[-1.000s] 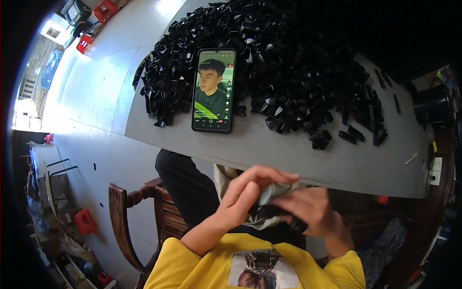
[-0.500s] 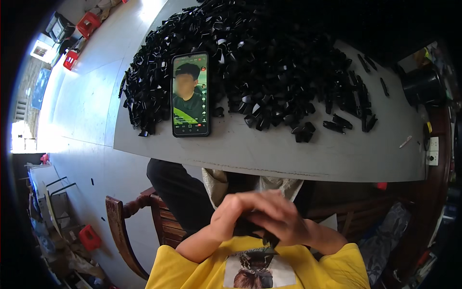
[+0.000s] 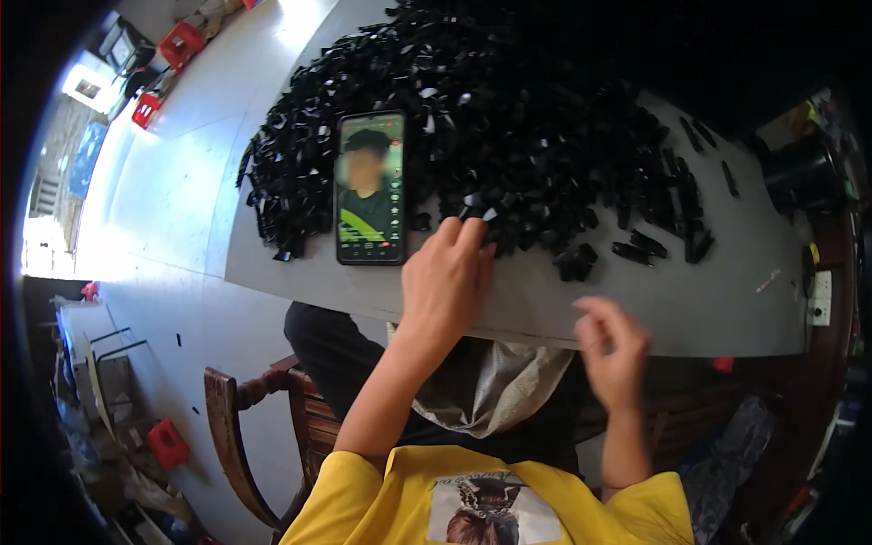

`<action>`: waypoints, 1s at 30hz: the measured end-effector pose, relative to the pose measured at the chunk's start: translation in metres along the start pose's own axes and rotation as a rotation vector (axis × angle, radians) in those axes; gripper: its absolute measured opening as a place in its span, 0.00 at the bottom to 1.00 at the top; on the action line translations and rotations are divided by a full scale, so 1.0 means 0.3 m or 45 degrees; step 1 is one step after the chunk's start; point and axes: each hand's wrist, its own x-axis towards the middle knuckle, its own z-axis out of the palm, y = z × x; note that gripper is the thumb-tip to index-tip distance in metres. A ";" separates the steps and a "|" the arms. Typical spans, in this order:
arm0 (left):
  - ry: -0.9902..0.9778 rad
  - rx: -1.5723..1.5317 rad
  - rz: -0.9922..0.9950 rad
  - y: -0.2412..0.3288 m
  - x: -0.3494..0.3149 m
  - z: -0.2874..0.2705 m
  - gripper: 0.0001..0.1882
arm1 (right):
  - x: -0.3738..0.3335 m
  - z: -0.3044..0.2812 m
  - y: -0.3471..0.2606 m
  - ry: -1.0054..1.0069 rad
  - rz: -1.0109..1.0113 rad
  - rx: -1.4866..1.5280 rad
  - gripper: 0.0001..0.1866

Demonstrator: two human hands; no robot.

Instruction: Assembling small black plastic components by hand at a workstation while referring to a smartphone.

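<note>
My left hand (image 3: 445,283) reaches over the table's front edge to the near side of a big heap of small, glossy black plastic pieces (image 3: 531,136). Its fingers point down and close at a black plastic piece (image 3: 471,211) on the heap's edge; the fingertips partly hide the contact. My right hand (image 3: 618,350) hovers by the front edge of the table, slightly smeared by motion. Its thumb and forefinger are apart, with nothing visible between them. A pale cloth or sack (image 3: 518,386) is spread over my lap below the hands.
A phone (image 3: 371,250) playing a video leans at the heap's left front. Longer black pieces (image 3: 681,195) lie on the right of the grey table (image 3: 690,313). A black container (image 3: 799,173) stands at the far right. A wooden chair arm (image 3: 222,427) is at my left.
My hands were together before my chest with a dark piece between them. They have parted: the left went forward to the heap, the right forward and outward to the table edge.
</note>
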 end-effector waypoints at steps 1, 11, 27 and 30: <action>-0.033 -0.033 -0.015 0.016 0.009 -0.010 0.07 | 0.032 -0.028 0.039 0.111 -0.012 -0.184 0.11; -0.109 -0.162 0.066 0.020 0.001 -0.023 0.08 | 0.102 -0.074 0.162 0.324 -0.205 -0.760 0.09; -0.180 0.021 0.113 0.036 -0.018 -0.040 0.08 | 0.030 -0.049 0.102 0.421 -0.330 -0.502 0.16; -0.253 0.025 0.151 0.039 -0.031 -0.062 0.10 | 0.021 -0.042 0.091 0.396 -0.377 -0.546 0.17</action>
